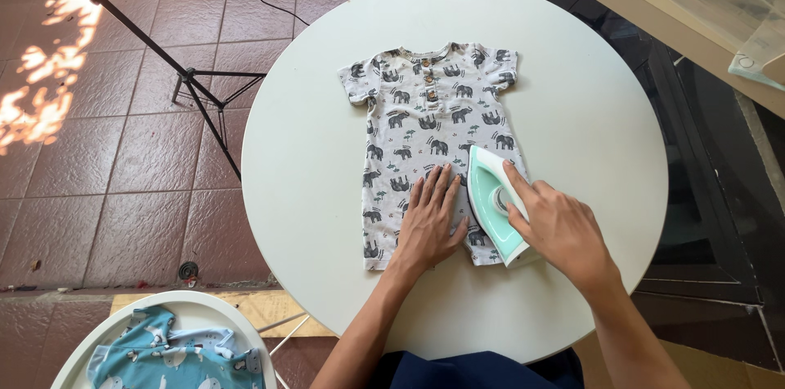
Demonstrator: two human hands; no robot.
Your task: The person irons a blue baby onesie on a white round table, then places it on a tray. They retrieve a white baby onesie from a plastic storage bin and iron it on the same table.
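Head view: elephant-print romper (429, 123) flat

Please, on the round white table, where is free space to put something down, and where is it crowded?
The table is bare left of the elephant-print romper, and right of it toward the far rim. Crowded is the near middle: the left hand presses the romper beside the mint iron, gripped by the right hand.

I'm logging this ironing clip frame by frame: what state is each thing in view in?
Baby romper: spread flat, front up, on the round white table.
Iron: soleplate down on the romper's lower right part.
Right hand: gripping the iron.
Left hand: open, palm flat on the romper.
Blue garment: crumpled on a smaller white table.
Tripod: standing on the tiled floor.
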